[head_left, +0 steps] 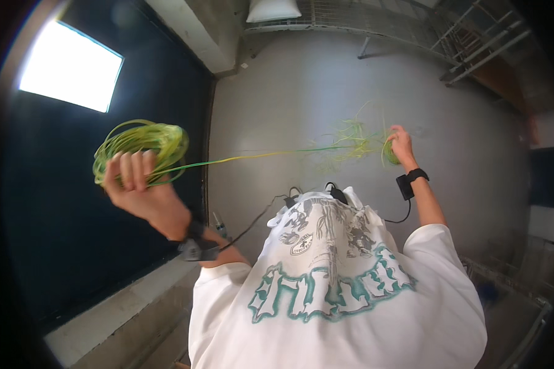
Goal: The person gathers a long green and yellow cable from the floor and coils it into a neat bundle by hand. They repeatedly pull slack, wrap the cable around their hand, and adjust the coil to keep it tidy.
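Up at the left, my left hand [132, 184] is closed around a thick loose coil of yellow-green wire [173, 140]. One stretch of wire [252, 157], part green and part yellow, runs nearly straight from this coil across to the right. There my right hand [401, 146] is held out with its fingers curled on a smaller green bundle of wire [388, 154], partly hidden by the hand. Thin loose strands [353, 136] lie spread just left of that hand; whether they hang or rest on the floor I cannot tell.
Black wrist straps with devices [197, 245] sit on both forearms, with dark cables leading to my white shirt [335, 258]. A dark door [160, 74] with a bright pane [74, 66] stands at the left. Metal frames [338, 18] and a white pillow [273, 9] are at the far side.
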### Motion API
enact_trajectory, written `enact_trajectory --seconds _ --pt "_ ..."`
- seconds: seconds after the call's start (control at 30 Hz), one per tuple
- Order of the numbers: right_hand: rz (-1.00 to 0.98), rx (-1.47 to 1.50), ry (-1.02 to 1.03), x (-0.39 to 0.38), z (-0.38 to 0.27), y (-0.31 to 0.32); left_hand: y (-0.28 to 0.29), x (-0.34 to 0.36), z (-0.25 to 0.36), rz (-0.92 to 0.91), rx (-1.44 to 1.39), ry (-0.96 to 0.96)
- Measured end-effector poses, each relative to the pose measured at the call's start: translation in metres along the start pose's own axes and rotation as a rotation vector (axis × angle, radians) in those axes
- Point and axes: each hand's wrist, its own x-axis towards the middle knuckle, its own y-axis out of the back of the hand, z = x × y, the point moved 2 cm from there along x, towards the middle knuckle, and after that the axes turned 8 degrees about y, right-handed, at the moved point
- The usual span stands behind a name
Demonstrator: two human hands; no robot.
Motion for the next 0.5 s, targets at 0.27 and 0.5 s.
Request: enact_trajectory --seconds 0.27,0.5 --pt "-0.199 0.086 -0.381 0.029 -0.002 0.087 0.082 0.032 0.083 0.097 -0.003 -0.13" --pt "-0.366 0.535 -0.158 0.031 -0.126 0.139 0.087 0.02 0.059 0.184 -0.028 -0.008"
